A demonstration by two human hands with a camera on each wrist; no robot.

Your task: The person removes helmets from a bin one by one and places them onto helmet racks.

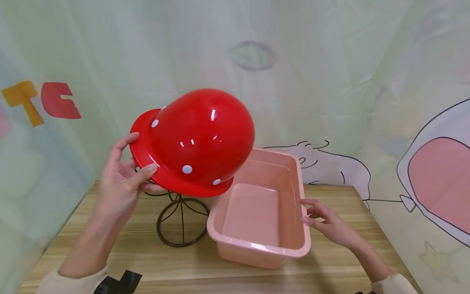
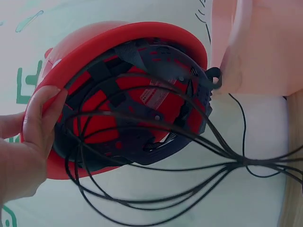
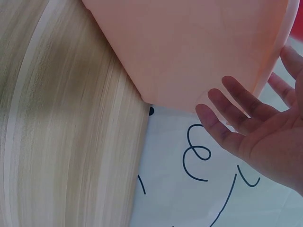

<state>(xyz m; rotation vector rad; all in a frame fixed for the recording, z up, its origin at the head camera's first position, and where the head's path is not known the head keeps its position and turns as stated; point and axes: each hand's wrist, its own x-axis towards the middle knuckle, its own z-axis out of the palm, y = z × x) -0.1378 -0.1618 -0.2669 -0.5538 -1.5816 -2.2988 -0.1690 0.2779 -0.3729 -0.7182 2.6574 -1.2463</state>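
A red hard hat (image 1: 205, 139) with white round dots is tilted above a black wire stand (image 1: 182, 222). My left hand (image 1: 123, 183) grips its brim, thumb on the near side. Inside the hard hat (image 2: 142, 109), dark suspension straps show in the left wrist view. The stand's curved wires (image 2: 199, 137) cross in front of its opening; whether they touch it I cannot tell. My right hand (image 1: 327, 222) touches the right rim of a pink plastic basin (image 1: 258, 251) with its fingertips. In the right wrist view the fingers (image 3: 248, 101) are mostly straight beside the basin wall.
The basin stands on a wood-grain table (image 1: 147, 261), right of the wire stand. Behind and at both sides hangs a pale curtain (image 1: 312, 73) printed with cartoon drawings and letters. The hard hat overlaps the basin's back left corner in the head view.
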